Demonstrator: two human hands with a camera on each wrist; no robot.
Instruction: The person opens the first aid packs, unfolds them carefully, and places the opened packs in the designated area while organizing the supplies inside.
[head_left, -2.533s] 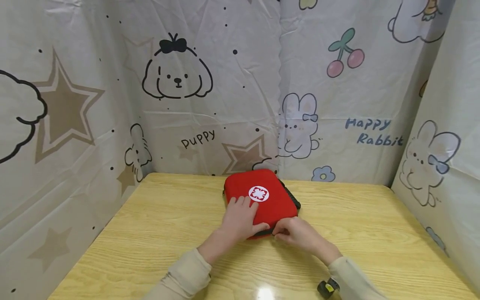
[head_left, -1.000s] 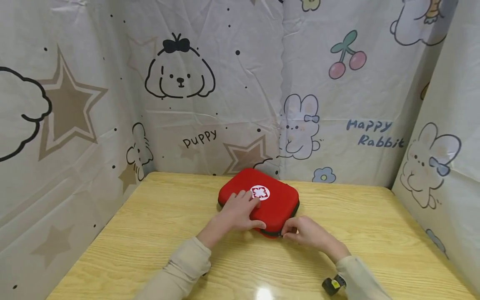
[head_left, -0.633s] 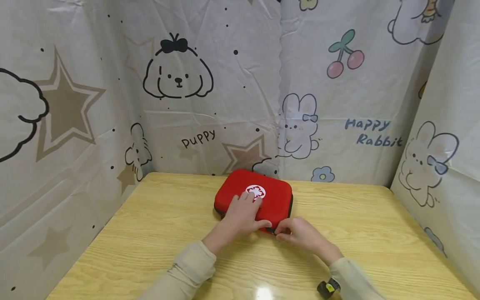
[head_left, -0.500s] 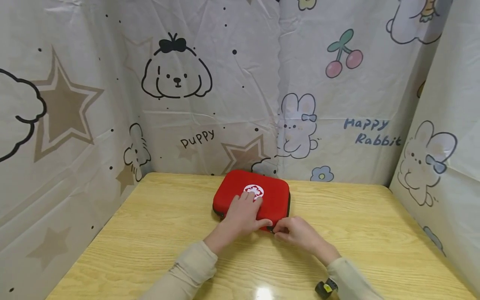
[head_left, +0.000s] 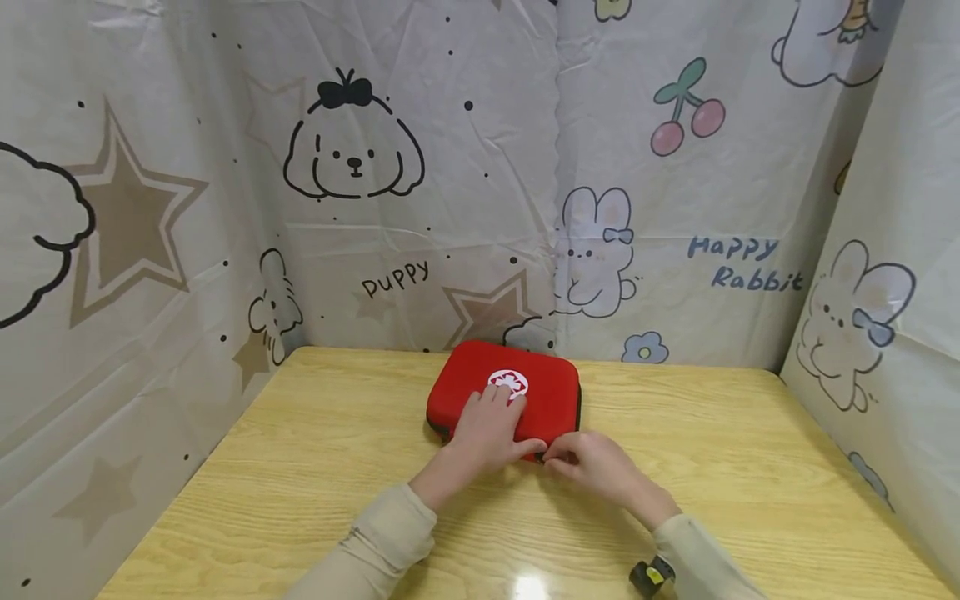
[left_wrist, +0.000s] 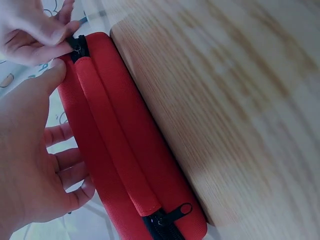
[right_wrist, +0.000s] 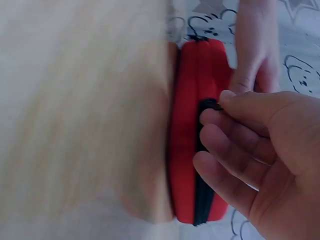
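Observation:
A red zip-up first-aid case (head_left: 551,383) with a white round emblem (head_left: 508,384) lies on the table, lid down. My left hand (head_left: 483,429) rests on the lid, its fingers over the top near the emblem and its thumb along the front edge. My right hand (head_left: 600,471) is at the front right corner, where finger and thumb pinch a black zipper pull (left_wrist: 73,44). A second zipper pull (left_wrist: 177,214) hangs free at the other end of the red strip in the left wrist view. Black zip tape (right_wrist: 201,192) runs along the side in the right wrist view.
The wooden table (head_left: 337,483) extends around the case. Cloth walls (head_left: 480,167) with cartoon prints stand behind it and at both sides. A black device (head_left: 651,577) is strapped at the right wrist.
The case has turned counterclockwise and shifted slightly left; its black handle no longer shows at the right. The left hand stays on the lid. The right hand, still pinching, has moved slightly left.

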